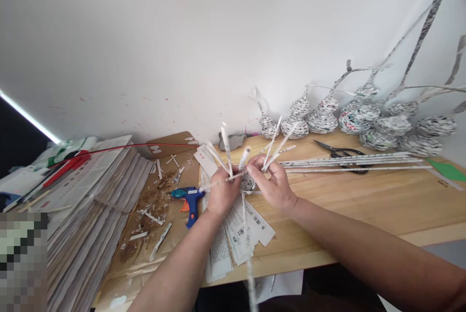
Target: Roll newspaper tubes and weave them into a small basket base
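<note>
Between my hands is a small woven base of rolled newspaper (248, 183), with several paper tubes sticking up and outward from it. My left hand (224, 188) is wrapped round its left side, fingers partly hidden behind the tubes. On the other side, my right hand (271, 178) pinches the weave near its upper right edge, thumb and fingertips together. One long paper tube (245, 224) trails down from the base toward me, blurred at its lower end. Loose newspaper strips (240, 237) lie on the table beneath.
A blue glue gun (191, 200) lies left, near paper scraps on brown cardboard (138, 249). Stacked newspapers (98, 205) stand far left. Long paper tubes (349, 162) and black scissors (337, 152) lie right. Several woven gourd shapes (324, 120) line the wall.
</note>
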A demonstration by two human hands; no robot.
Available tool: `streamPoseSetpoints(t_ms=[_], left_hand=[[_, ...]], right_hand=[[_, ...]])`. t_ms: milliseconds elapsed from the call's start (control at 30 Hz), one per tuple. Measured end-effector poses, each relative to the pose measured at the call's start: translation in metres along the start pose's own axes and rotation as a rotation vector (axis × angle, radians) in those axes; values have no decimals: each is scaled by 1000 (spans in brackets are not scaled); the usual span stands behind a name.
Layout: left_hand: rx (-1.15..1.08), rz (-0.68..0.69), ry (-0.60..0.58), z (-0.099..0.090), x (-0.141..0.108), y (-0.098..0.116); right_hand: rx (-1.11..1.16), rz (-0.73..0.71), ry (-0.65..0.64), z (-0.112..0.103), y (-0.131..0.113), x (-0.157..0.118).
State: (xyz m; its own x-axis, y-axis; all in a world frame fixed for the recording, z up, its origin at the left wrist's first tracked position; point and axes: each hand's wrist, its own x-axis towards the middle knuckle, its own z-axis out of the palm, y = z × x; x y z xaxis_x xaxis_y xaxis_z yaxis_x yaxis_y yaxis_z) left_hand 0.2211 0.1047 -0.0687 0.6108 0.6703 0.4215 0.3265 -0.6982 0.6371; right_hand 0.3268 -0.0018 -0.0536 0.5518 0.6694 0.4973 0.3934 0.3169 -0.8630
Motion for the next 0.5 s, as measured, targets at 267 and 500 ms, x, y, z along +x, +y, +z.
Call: streamPoseSetpoints(t_ms=[267,500], left_hand=[[-2,-42,-10,-3,2,-2],[6,-10,-49,-1,1,2]], right_hand=[[-129,32,-79,3,5,0],[-249,175,-129,4,13,4]])
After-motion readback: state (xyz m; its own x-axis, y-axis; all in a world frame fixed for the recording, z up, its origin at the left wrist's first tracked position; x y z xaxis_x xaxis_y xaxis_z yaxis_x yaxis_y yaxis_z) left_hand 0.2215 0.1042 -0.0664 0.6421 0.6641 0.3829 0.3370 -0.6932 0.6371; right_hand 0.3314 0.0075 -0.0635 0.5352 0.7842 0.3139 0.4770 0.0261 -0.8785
